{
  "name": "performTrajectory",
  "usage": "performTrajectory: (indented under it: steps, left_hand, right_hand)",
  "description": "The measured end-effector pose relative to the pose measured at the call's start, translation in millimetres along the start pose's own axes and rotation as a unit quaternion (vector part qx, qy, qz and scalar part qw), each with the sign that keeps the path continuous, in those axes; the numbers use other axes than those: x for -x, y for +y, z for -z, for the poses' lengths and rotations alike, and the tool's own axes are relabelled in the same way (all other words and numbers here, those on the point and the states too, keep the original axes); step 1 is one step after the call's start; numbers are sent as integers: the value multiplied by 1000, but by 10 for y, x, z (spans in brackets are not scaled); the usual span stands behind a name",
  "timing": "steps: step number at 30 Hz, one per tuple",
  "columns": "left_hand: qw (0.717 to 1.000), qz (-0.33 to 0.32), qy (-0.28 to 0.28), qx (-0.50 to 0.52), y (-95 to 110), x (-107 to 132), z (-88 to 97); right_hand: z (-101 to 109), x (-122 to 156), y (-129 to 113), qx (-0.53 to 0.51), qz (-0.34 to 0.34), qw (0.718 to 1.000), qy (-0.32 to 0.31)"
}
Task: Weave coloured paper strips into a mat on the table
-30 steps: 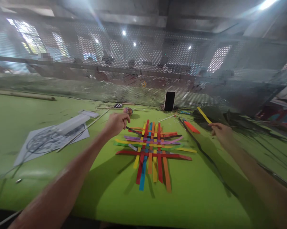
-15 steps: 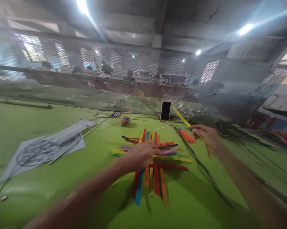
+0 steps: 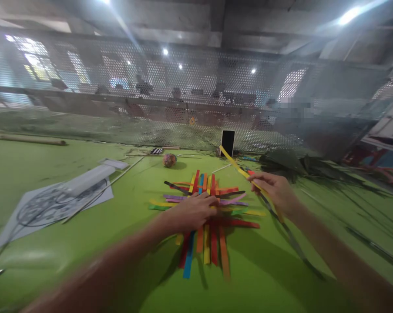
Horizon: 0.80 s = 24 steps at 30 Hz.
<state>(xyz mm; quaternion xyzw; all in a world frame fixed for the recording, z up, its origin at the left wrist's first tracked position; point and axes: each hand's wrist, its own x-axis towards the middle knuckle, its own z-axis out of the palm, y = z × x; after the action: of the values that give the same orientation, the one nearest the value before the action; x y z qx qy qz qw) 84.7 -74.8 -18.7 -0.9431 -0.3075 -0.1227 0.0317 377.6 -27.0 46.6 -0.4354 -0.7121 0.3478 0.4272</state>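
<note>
Colourful strips (image 3: 186,265) cross over and under each other in a woven mat on the green table. My left hand (image 3: 193,211) rests on the middle of the mat, fingers laid over it, and hides the strips beneath. To the right of the mat, above the table, my right hand (image 3: 274,190) pinches a long yellow strip (image 3: 231,161). One end of that strip points up and away towards a dark upright panel; the other hangs below the hand. A dark strip (image 3: 294,243) lies on the table beneath my right hand.
Printed paper (image 3: 29,213) with a white roll (image 3: 90,180) and a thin stick lies left. A mottled ball (image 3: 169,160) and the upright dark panel (image 3: 228,142) stand at the back. Dark leaves (image 3: 281,163) lie back right. Behind a mesh screen (image 3: 196,113) people are visible.
My right hand has moved left, bringing the yellow strip nearer the mat, its far end now in front of the dark panel. My left hand stays on the mat. The view has shifted slightly.
</note>
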Motion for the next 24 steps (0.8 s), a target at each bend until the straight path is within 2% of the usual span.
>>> performTrajectory:
  steps: [5, 13, 19, 24]
  left_hand:
    - [998, 22, -32, 44, 18, 16, 46]
    - [991, 56, -29, 115, 75, 48, 107]
    - [989, 62, -44, 128, 98, 55, 144]
    - [991, 51, -30, 119, 113, 72, 126]
  right_hand:
    - [68, -21, 106, -6, -10, 1000, 18]
    - [111, -39, 117, 5, -12, 999, 29]
    - [132, -84, 186, 12, -13, 999, 43]
    - [149, -90, 247, 23, -16, 998, 59]
